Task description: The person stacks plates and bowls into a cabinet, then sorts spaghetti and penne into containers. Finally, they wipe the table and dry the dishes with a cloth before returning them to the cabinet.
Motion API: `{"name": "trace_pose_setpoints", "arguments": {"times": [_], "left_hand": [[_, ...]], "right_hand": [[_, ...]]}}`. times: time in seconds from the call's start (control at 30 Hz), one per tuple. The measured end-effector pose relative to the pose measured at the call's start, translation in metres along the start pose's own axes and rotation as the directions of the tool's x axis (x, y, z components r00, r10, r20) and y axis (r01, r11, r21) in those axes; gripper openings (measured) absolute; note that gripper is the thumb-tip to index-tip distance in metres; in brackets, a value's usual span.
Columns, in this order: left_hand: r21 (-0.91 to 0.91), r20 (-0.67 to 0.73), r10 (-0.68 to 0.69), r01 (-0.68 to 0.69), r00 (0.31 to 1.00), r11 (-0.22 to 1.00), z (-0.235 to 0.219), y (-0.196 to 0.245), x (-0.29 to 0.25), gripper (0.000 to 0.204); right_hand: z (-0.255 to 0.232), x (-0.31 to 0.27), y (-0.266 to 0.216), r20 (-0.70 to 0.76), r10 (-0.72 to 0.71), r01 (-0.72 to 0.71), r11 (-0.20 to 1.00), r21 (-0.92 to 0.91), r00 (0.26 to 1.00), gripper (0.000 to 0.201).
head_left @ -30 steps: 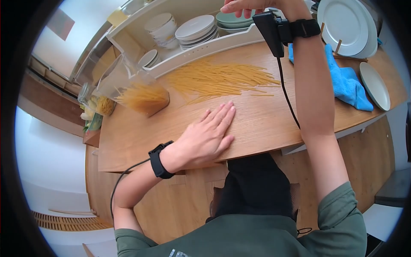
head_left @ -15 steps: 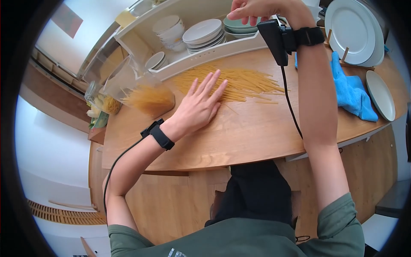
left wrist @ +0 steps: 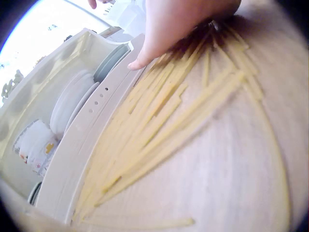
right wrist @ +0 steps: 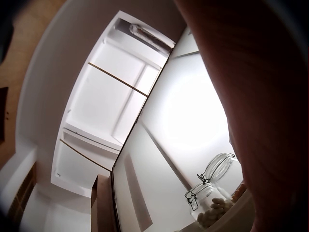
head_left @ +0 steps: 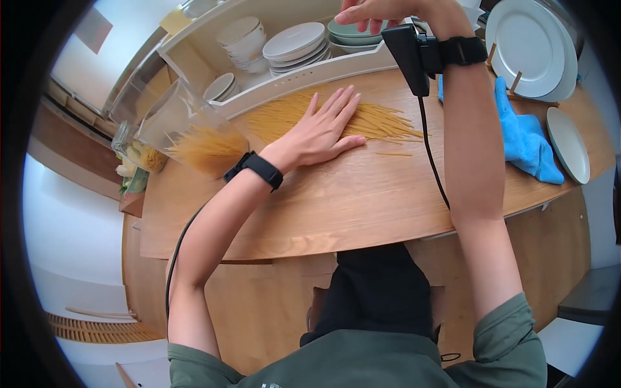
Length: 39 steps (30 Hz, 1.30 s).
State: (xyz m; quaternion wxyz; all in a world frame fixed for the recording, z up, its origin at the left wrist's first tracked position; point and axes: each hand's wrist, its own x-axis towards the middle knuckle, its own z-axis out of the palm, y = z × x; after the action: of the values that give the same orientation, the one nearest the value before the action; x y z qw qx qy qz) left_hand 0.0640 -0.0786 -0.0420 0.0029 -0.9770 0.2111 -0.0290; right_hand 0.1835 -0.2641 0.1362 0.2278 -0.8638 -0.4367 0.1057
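Note:
Long dry pasta strands (head_left: pixel 381 121) lie spread across the wooden table, just in front of a white shelf unit. The left hand (head_left: pixel 323 132) rests palm down on them with its fingers straight and spread. In the left wrist view, strands (left wrist: pixel 159 111) fan out from beneath the left hand (left wrist: pixel 186 21). Raised above the shelf, near the green bowls (head_left: pixel 354 32), the right hand (head_left: pixel 394 11) has bent, relaxed fingers and nothing visible in it. In the right wrist view only a dark, close part of that hand (right wrist: pixel 251 96) shows.
A clear container (head_left: pixel 207 145) of pasta leans at the left, beside a glass jar (head_left: pixel 145 155). White plates (head_left: pixel 294 42) and cups (head_left: pixel 240 40) fill the shelf (head_left: pixel 310 79). At right are a blue cloth (head_left: pixel 530 149), an oval dish (head_left: pixel 568 145) and racked plates (head_left: pixel 525 48).
The left hand has moved from the bare table near the front edge up onto the pasta, then a little right along it. The right hand has stayed raised, shifting only slightly.

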Motion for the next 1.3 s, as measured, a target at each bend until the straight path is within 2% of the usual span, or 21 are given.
{"name": "trace_pose_setpoints", "arguments": {"times": [0.03,0.07,0.1,0.17,0.2,0.27,0.37,0.6,0.7,0.77,0.9,0.93,1.1,1.2,1.27,1.3], "left_hand": [[0.020,-0.009,0.023,-0.023,1.000,1.000,0.001,0.000,0.005,0.082],[0.015,-0.107,0.062,-0.060,0.992,0.998,0.004,0.000,0.009,0.077],[0.010,-0.114,0.058,-0.057,0.992,0.998,0.005,0.000,0.013,0.077],[-0.125,-0.184,0.099,-0.124,0.978,0.984,0.004,0.001,0.020,0.064],[-0.128,-0.188,0.099,-0.124,0.977,0.984,0.004,0.002,0.022,0.064],[-0.027,-0.247,0.101,-0.111,0.964,0.993,0.004,0.004,0.025,0.046],[0.013,-0.323,0.157,-0.161,0.933,0.987,0.004,0.006,0.028,0.040],[0.069,-0.367,0.226,-0.216,0.902,0.974,0.006,0.006,0.033,0.030],[0.050,-0.354,0.241,-0.240,0.904,0.970,0.005,0.007,0.032,0.025],[0.004,-0.371,0.251,-0.269,0.894,0.963,0.005,0.007,0.032,0.021],[-0.021,-0.415,0.246,-0.279,0.876,0.960,0.005,0.007,0.032,0.019],[-0.046,-0.431,0.223,-0.268,0.875,0.962,0.004,0.006,0.032,0.018],[-0.124,-0.513,0.170,-0.269,0.841,0.955,-0.004,0.000,0.032,0.016],[-0.143,-0.562,0.107,-0.224,0.820,0.964,-0.008,-0.003,0.032,0.012],[-0.275,-0.609,0.017,-0.231,0.793,0.933,-0.008,-0.006,0.033,0.014],[-0.274,-0.610,0.017,-0.231,0.792,0.934,-0.008,-0.007,0.033,0.014]], "right_hand": [[0.000,0.000,0.002,-0.012,-0.001,0.001,1.000,-0.012,1.000,0.042],[-0.001,-0.001,0.001,-0.024,-0.004,0.004,1.000,-0.024,1.000,0.043],[-0.001,0.000,0.002,-0.020,-0.005,0.004,1.000,-0.031,1.000,0.043],[-0.002,0.002,0.004,-0.008,-0.006,0.006,1.000,-0.019,1.000,0.044],[-0.002,0.002,0.005,-0.006,-0.005,0.005,1.000,-0.023,1.000,0.044],[-0.001,0.004,0.006,-0.007,-0.012,0.012,1.000,-0.010,1.000,0.044],[0.003,0.016,0.011,-0.014,0.010,-0.010,1.000,-0.029,1.000,0.044],[0.003,0.015,0.010,-0.010,0.013,-0.013,0.999,-0.031,1.000,0.044],[0.001,0.011,0.009,0.044,-0.022,0.021,1.000,0.009,0.999,0.044],[0.008,0.017,0.011,0.004,0.046,-0.046,0.999,0.017,0.999,0.043],[0.009,0.015,0.007,-0.017,0.114,-0.113,0.992,0.051,0.993,0.042],[0.006,0.012,0.011,0.019,0.043,-0.045,0.996,0.077,0.999,0.041],[0.007,0.019,0.019,0.010,0.075,-0.076,0.995,0.069,0.997,0.042],[0.003,0.013,0.016,0.012,0.058,-0.059,0.997,0.056,0.998,0.043],[0.002,0.013,0.017,0.020,0.043,-0.044,0.998,0.045,0.999,0.043],[0.003,0.013,0.017,-0.005,0.063,-0.063,0.998,0.031,0.998,0.043]]}}
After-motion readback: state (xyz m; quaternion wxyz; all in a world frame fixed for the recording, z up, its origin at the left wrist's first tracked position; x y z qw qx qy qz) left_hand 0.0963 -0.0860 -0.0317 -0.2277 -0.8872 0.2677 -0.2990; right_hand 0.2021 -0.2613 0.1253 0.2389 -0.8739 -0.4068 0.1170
